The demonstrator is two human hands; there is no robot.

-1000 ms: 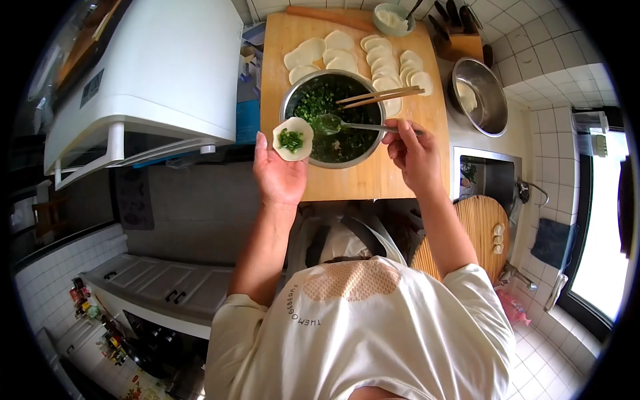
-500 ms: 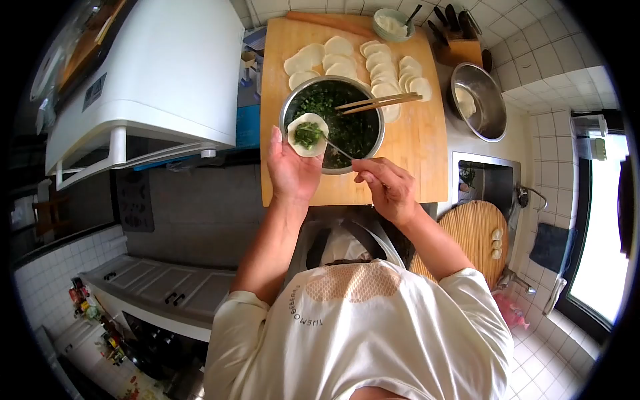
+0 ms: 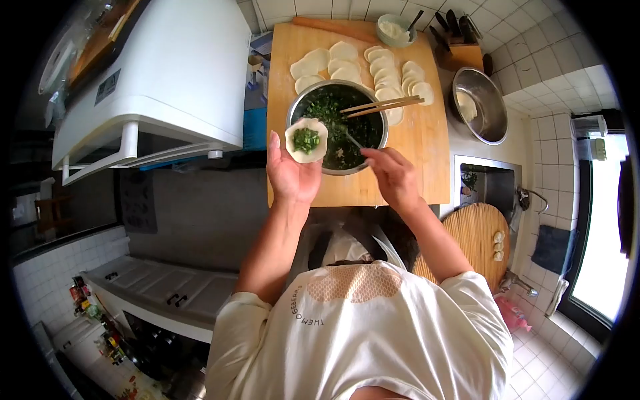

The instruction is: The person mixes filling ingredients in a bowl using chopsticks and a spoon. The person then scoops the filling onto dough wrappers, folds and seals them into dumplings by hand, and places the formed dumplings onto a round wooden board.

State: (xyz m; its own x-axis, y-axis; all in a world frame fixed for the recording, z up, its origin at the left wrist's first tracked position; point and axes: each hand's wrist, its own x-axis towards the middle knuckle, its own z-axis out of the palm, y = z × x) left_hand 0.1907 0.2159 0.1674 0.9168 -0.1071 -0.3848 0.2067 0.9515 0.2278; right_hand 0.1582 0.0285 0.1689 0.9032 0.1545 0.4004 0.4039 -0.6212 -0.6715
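A round dumpling wrapper (image 3: 319, 155) with chopped green filling (image 3: 306, 140) on it rests on the palm and fingers of my left hand (image 3: 293, 179), at the near left rim of the steel bowl (image 3: 383, 137). My right hand (image 3: 395, 175) pinches the handle of a metal spoon (image 3: 353, 141), whose other end is down in the dark green filling of the bowl. Wooden chopsticks (image 3: 390, 104) lie across the bowl's right rim. Behind the bowl, overlapping rows of plain wrappers (image 3: 343, 52) lie on the wooden board (image 3: 427, 153).
A rolling pin (image 3: 327, 27) and a small bowl of white stuff (image 3: 395, 32) are at the board's far edge. To the right stand a knife block (image 3: 463, 57), a steel basin with dough (image 3: 497, 120), a sink (image 3: 497, 175) and a round slatted tray (image 3: 467, 233) bearing several dumplings.
The spoon has moved off the wrapper and back into the bowl's filling, with my right hand shifting slightly right. My left hand still holds the wrapper, the filling left on it.
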